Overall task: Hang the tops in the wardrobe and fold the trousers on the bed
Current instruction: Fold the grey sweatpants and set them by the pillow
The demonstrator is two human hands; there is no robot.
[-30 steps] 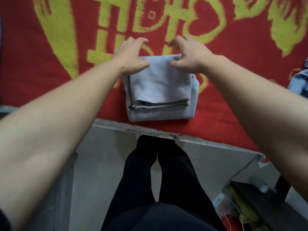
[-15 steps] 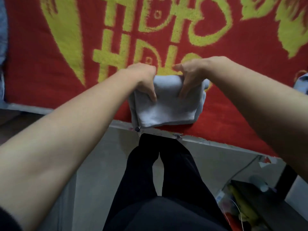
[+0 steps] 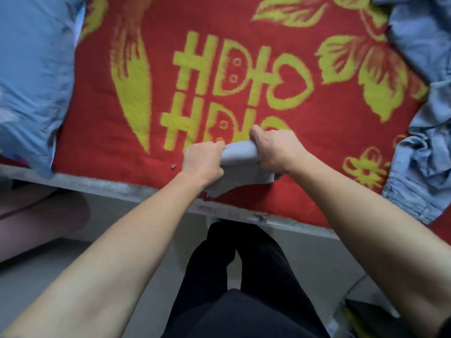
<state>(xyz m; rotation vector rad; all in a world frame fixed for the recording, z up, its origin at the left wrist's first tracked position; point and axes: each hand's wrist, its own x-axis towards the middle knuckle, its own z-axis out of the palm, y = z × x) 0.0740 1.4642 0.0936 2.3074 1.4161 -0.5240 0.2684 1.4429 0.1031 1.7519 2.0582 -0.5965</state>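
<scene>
1. The left hand (image 3: 203, 162) and right hand (image 3: 275, 150) are both clamping the folded grey trousers (image 3: 240, 154), which are bridging the gap between them.
2. Loose layers are sagging below the wrists, so the fold is probably risking coming undone.

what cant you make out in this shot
Head view only:
- Grey trousers: the fold's ends and how many layers, hidden under the left hand and right hand.
- Denim garment: cut off by the right edge; top or trousers, unclear.
- Small dark bit on the blanket: too small to identify.
- Wardrobe: out of frame.
</scene>
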